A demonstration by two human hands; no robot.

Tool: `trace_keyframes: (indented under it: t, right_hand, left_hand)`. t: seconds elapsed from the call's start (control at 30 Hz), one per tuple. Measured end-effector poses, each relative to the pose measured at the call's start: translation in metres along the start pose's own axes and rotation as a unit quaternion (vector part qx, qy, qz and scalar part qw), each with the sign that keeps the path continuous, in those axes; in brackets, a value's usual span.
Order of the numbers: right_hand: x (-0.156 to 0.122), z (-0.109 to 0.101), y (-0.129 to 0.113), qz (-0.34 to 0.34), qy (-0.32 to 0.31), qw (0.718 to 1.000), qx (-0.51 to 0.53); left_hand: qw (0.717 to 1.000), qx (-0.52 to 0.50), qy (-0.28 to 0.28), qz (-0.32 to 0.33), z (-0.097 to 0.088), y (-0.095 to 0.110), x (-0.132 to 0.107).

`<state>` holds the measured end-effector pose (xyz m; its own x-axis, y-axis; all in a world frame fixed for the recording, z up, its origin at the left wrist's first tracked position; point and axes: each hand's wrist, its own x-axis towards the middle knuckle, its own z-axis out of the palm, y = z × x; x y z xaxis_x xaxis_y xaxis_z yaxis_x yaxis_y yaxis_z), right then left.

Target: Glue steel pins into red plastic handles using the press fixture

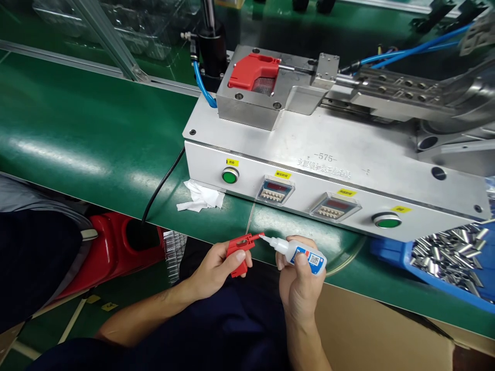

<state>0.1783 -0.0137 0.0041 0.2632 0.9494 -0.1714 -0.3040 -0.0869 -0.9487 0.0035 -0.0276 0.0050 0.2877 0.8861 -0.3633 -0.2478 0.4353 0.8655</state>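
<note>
My left hand is closed around a small red plastic part, held just below the table's front edge. My right hand grips a small white glue bottle with a blue and red label. The bottle's white nozzle points left and its tip touches the red part's right end. A second red plastic part sits in the metal fixture on top of the grey machine, well above both hands.
The machine's front panel carries two green buttons and two digital counters. A crumpled white tissue lies at its left corner. A blue bin of several metal tubes stands at right. A red container sits under the green table.
</note>
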Motion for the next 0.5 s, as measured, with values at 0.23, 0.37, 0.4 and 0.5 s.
trace_keyframes:
  t: [0.23, 0.37, 0.4, 0.5]
  right_hand:
    - [-0.001, -0.0011, 0.0006, 0.0, 0.002, 1.0, 0.006]
    - [-0.0004, -0.0005, 0.0013, -0.001, -0.001, 1.0, 0.008]
    - [-0.0002, -0.0003, 0.0013, -0.002, -0.002, 1.0, 0.007]
    - [-0.0003, -0.0008, 0.0008, -0.002, -0.005, 1.0, 0.004]
  left_hand:
    - [1.0, -0.005, 0.0, 0.008, 0.0003, -0.0001, 0.0006]
    - [1.0, -0.003, 0.002, 0.01, 0.0005, 0.0002, -0.0001]
    - [1.0, -0.004, 0.003, 0.01, 0.0006, 0.0003, -0.0002]
    - [1.0, -0.006, 0.003, 0.008, 0.0012, 0.0003, -0.0003]
